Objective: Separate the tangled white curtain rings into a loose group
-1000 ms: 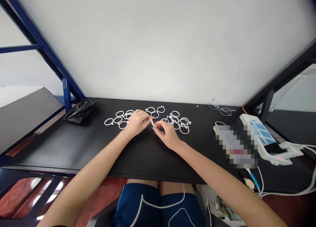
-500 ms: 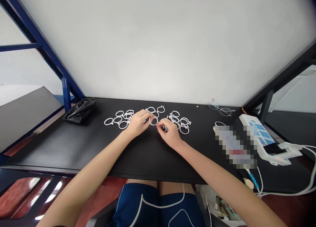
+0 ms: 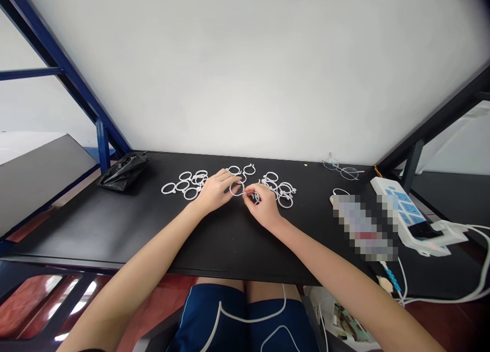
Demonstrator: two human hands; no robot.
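Between my two hands is a white ring (image 3: 237,195), thin and round like a curtain ring, held just above the black table. My left hand (image 3: 218,190) pinches its upper left side between thumb and fingers. My right hand (image 3: 263,203) grips its right edge with the fingertips. Several similar white rings (image 3: 184,186) lie left of my left hand, and more rings (image 3: 285,201) lie right of my right hand, some overlapping. Beyond my fingers rests a ring with a gap in it (image 3: 249,170). My fingers partly hide some rings.
A black plastic bag (image 3: 124,172) lies at the table's back left. Eyeglasses (image 3: 344,171) rest at the back right. Nearer on the right are a pixelated phone (image 3: 363,228) and a white power strip (image 3: 408,214) with cables. A white wall (image 3: 248,76) stands behind the black table (image 3: 126,224).
The ring between my hands has shifted very slightly left and nearer to me. Both hands keep their grip, and the other rings stay where they were.
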